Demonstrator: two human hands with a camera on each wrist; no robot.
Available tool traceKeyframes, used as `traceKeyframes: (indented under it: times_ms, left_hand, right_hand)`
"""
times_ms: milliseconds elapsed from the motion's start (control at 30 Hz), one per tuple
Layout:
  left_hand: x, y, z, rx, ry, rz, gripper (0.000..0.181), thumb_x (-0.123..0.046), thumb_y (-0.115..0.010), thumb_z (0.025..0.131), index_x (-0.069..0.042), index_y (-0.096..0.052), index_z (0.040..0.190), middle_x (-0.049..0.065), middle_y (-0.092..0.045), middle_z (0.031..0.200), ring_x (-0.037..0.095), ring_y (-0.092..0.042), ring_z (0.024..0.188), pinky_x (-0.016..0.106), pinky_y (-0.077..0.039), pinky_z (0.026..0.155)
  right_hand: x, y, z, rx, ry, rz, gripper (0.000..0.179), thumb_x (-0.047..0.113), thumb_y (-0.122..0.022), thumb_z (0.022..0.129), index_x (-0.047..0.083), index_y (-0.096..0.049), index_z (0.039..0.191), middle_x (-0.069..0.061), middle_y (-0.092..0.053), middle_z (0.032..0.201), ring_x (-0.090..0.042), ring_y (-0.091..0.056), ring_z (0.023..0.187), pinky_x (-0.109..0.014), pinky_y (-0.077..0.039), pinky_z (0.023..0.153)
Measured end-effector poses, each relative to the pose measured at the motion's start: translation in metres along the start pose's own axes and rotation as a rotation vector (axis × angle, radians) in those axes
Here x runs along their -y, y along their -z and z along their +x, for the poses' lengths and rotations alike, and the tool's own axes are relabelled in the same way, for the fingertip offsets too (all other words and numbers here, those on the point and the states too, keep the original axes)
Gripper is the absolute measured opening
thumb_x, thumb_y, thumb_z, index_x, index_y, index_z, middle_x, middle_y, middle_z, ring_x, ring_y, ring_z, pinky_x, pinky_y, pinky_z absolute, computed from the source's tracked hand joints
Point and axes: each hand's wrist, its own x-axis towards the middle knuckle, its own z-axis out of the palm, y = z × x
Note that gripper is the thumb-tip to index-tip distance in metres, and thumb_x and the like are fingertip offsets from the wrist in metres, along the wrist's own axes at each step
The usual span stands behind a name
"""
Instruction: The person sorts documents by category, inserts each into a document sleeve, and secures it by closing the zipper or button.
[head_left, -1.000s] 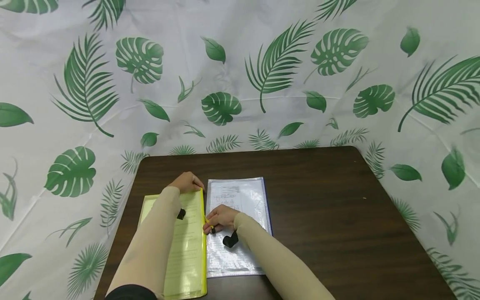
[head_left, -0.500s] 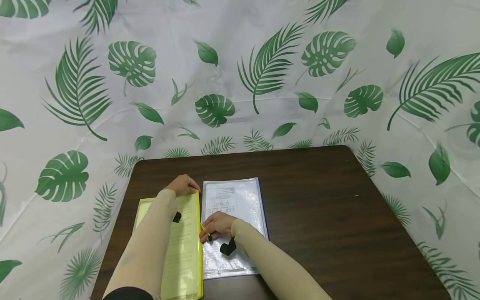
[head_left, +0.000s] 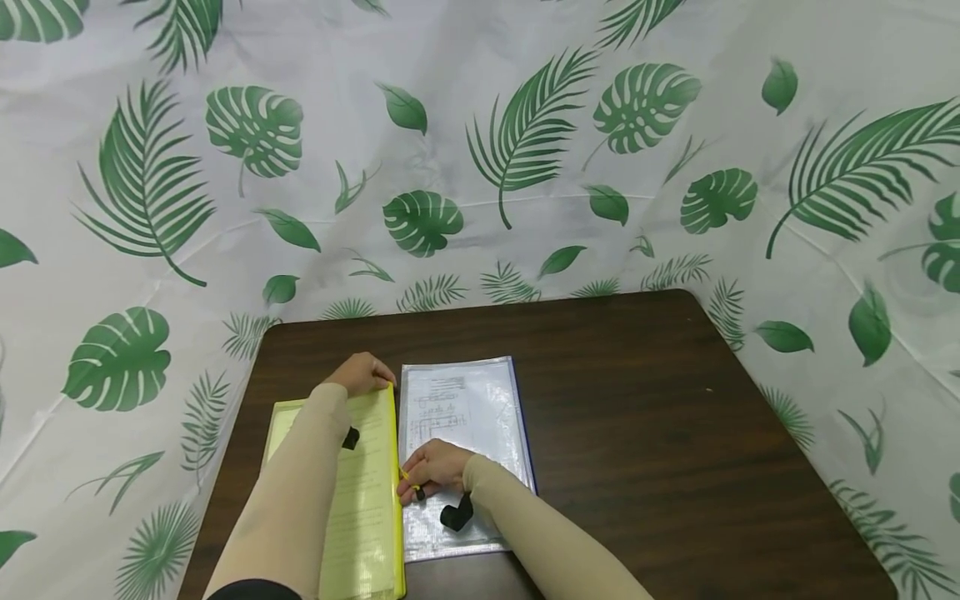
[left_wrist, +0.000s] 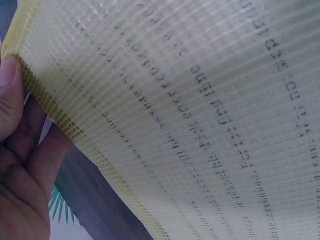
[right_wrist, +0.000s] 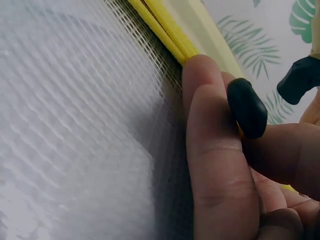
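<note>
A yellow mesh zip document pouch point(head_left: 363, 508) with printed paper inside lies on the left of the table, its zipper point(right_wrist: 165, 32) along the right edge. At its far right corner my left hand point(head_left: 363, 373) pinches the mesh between thumb and fingers; the left wrist view shows the thumb point(left_wrist: 9, 82) on top. My right hand point(head_left: 438, 467) pinches the yellow zipper pull about midway down that edge. The pull's black end point(right_wrist: 247, 107) sticks out between the fingers. Part of the pouch is hidden under my left forearm.
A clear mesh document pouch point(head_left: 483, 408) with a blue right edge and a printed sheet lies beside the yellow one, under my right hand. Dark brown table point(head_left: 637, 433) extends to the right. A leaf-patterned cloth point(head_left: 555, 242) hangs behind.
My right hand has slid toward the near end along the zipper edge with the pull. My left hand keeps its hold on the far corner. The head view has shifted slightly.
</note>
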Motion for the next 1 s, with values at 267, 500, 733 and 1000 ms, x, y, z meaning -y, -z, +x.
traceKeyframes:
  times_ms: [267,500,733,1000]
  left_hand:
    - [-0.004,-0.001,-0.001,0.023,0.012,0.004,0.014,-0.005,-0.069,0.095,-0.005,-0.081,0.103,0.009,-0.076,0.106,0.031,-0.067,0.106,0.046,-0.054,0.090]
    - [-0.009,0.000,-0.004,0.024,0.039,-0.018,0.015,-0.004,-0.068,0.096,-0.004,-0.080,0.103,0.011,-0.076,0.109,0.032,-0.066,0.107,0.047,-0.054,0.091]
    - [-0.011,-0.002,-0.006,0.017,0.025,-0.016,0.015,-0.003,-0.067,0.096,-0.004,-0.080,0.103,0.011,-0.076,0.108,0.033,-0.067,0.107,0.047,-0.054,0.091]
    - [-0.005,-0.003,-0.006,0.002,0.004,-0.001,0.015,-0.003,-0.069,0.095,-0.005,-0.081,0.102,0.011,-0.076,0.107,0.035,-0.067,0.108,0.048,-0.055,0.091]
  right_hand:
    - [-0.008,-0.002,-0.016,-0.009,0.022,0.001,0.009,-0.008,-0.059,0.096,-0.008,-0.061,0.105,-0.023,-0.074,0.092,-0.020,-0.073,0.076,-0.027,-0.059,0.068]
    - [-0.009,-0.008,-0.020,0.013,0.029,0.004,0.011,-0.009,-0.057,0.097,-0.010,-0.061,0.107,-0.026,-0.074,0.095,-0.023,-0.074,0.079,-0.029,-0.060,0.070]
    - [-0.012,-0.014,-0.020,0.002,0.028,0.031,0.011,-0.010,-0.057,0.096,-0.008,-0.058,0.106,-0.029,-0.073,0.096,-0.024,-0.074,0.079,-0.029,-0.060,0.070]
    - [-0.019,-0.023,-0.024,0.018,0.033,0.056,0.009,-0.010,-0.057,0.096,-0.007,-0.058,0.104,-0.031,-0.072,0.097,-0.028,-0.075,0.082,-0.029,-0.060,0.069]
